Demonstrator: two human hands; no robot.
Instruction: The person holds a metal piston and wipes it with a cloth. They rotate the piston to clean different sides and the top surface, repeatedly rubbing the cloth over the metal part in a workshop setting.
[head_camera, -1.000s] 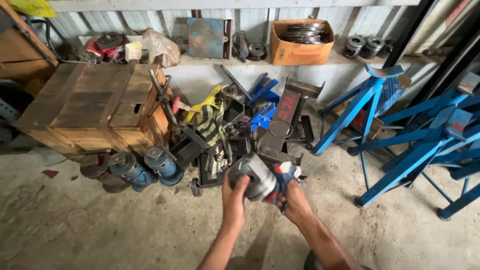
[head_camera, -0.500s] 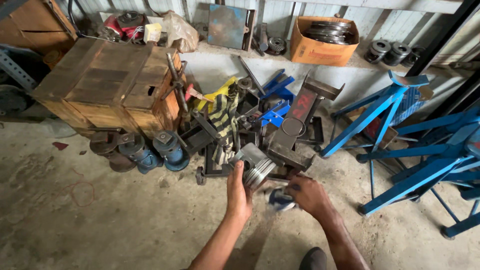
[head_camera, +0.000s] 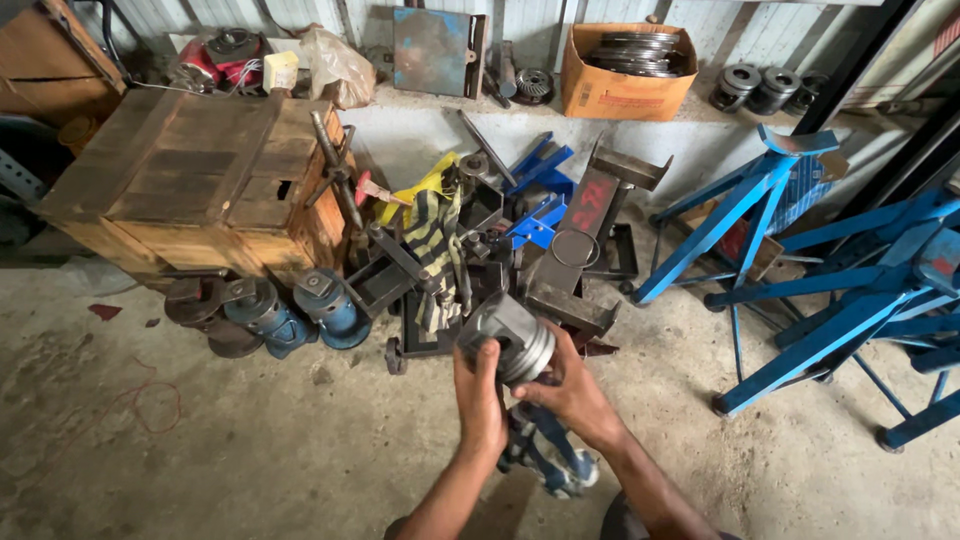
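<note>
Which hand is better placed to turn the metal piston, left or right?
Probably the right hand: it grips the piston from the side near its ringed end, while the left hand holds it from below as support.

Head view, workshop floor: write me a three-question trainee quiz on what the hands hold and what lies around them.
1. True or false: both hands grip the metal piston.
2. Which thing stands to the left of the tool pile? A) wooden crate B) blue stand C) cardboard box
3. What does the cardboard box on the ledge hold?

Key:
1. True: left hand and right hand both clasp it.
2. A
3. A stack of dark metal rings or discs.
</note>
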